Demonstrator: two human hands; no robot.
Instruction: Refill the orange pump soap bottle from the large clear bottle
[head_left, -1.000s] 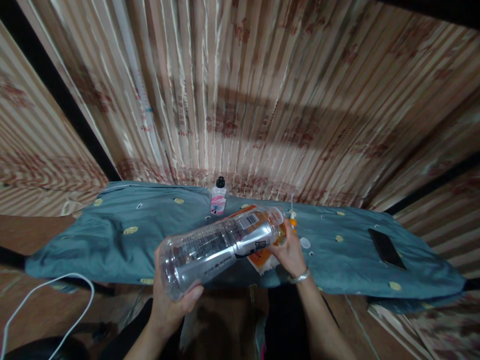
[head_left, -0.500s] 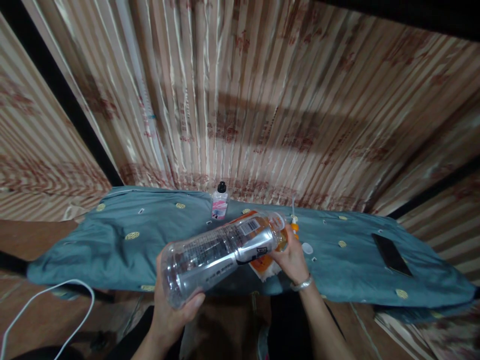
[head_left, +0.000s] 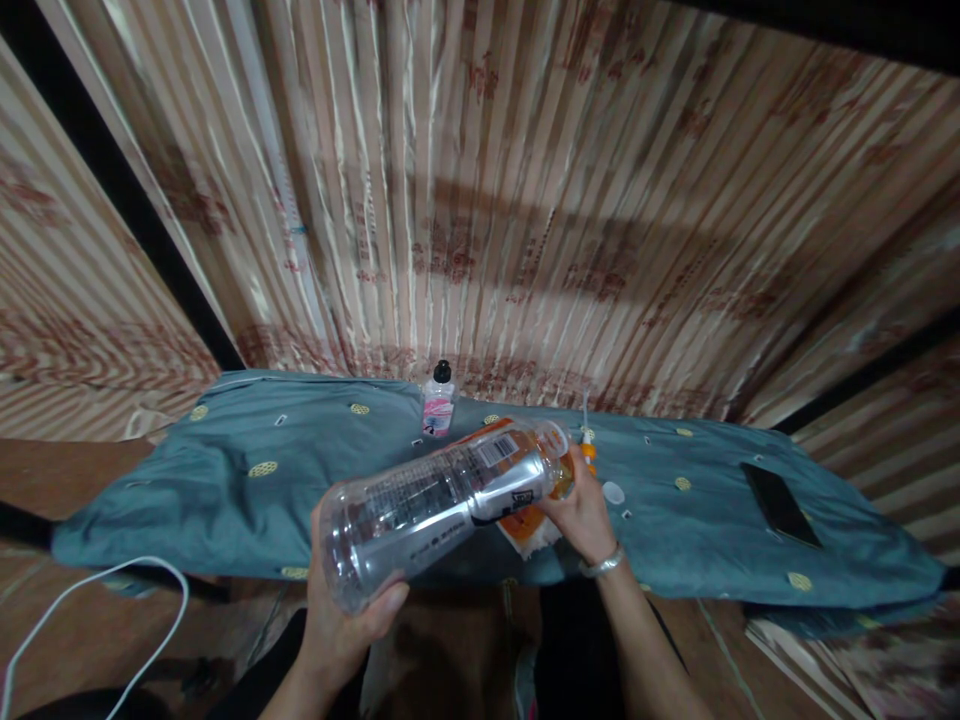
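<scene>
— What have the fingers got?

— The left hand (head_left: pixel 341 625) cups the base of a large clear plastic bottle (head_left: pixel 442 495), thumb curled over its rim. The right hand (head_left: pixel 581 510) is wrapped round the bottle's neck end, fingers closed against its orange label.

— Where is that bottle?

— Lying almost level, base toward the camera, over the near edge of the teal patterned cloth (head_left: pixel 225 490).

— Anything changed?

— Hardly: since half a second ago the bottle has kept its tilt (both grips unchanged).

— Around it?

— Beyond the bottle stands a small black-capped bottle with a pink label (head_left: pixel 438 402); a white cap (head_left: pixel 613 492) lies just right of it, a black phone (head_left: pixel 780 503) well right.
</scene>
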